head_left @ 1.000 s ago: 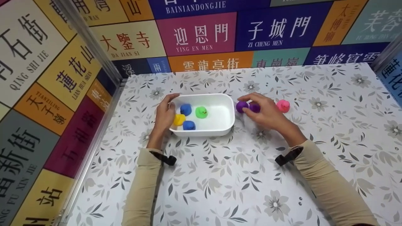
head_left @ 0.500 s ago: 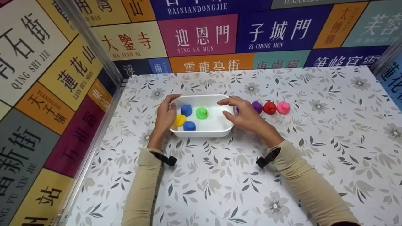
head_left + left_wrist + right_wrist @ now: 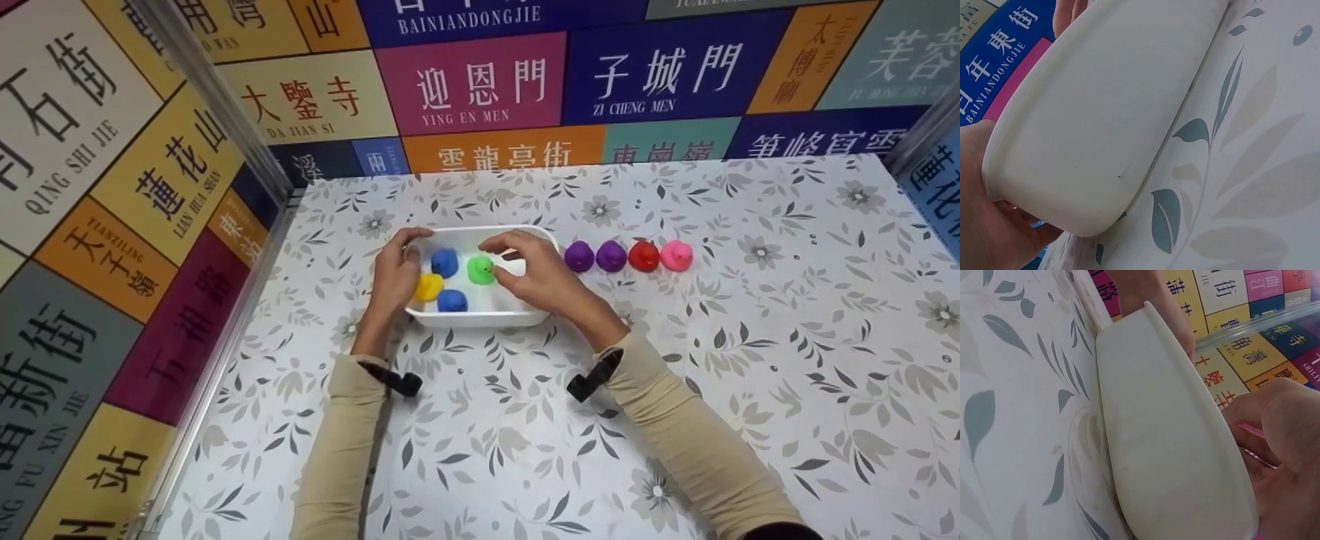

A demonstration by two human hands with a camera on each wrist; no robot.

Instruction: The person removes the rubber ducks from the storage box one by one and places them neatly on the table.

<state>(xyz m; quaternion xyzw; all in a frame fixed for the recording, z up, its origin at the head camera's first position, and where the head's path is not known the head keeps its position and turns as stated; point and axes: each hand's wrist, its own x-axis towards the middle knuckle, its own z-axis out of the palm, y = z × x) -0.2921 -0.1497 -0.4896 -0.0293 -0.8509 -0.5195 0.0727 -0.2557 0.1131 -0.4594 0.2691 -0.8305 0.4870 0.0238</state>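
In the head view, a white plastic tub (image 3: 480,319) stands on the table with two blue rubber ducks (image 3: 445,262), a yellow rubber duck (image 3: 430,287) and a green rubber duck (image 3: 480,270) inside. My left hand (image 3: 394,274) holds the tub's left end; the left wrist view shows the thumb over the rim and fingers against the outside. Over the tub's right half is my right hand (image 3: 541,274), thumb and forefinger apart, their tips right at the green duck. In the right wrist view, the tub's wall hides the ducks and the fingertips.
Right of the tub, a row on the table holds two purple ducks (image 3: 579,256), a red duck (image 3: 644,256) and a pink duck (image 3: 677,256). A floral cloth (image 3: 495,435) covers the table. Printed walls (image 3: 469,82) stand behind and at the left.
My right hand has left the purple duck at the row's left end and moved left over the tub to the green duck. The red duck shows again. My left hand stays on the tub.
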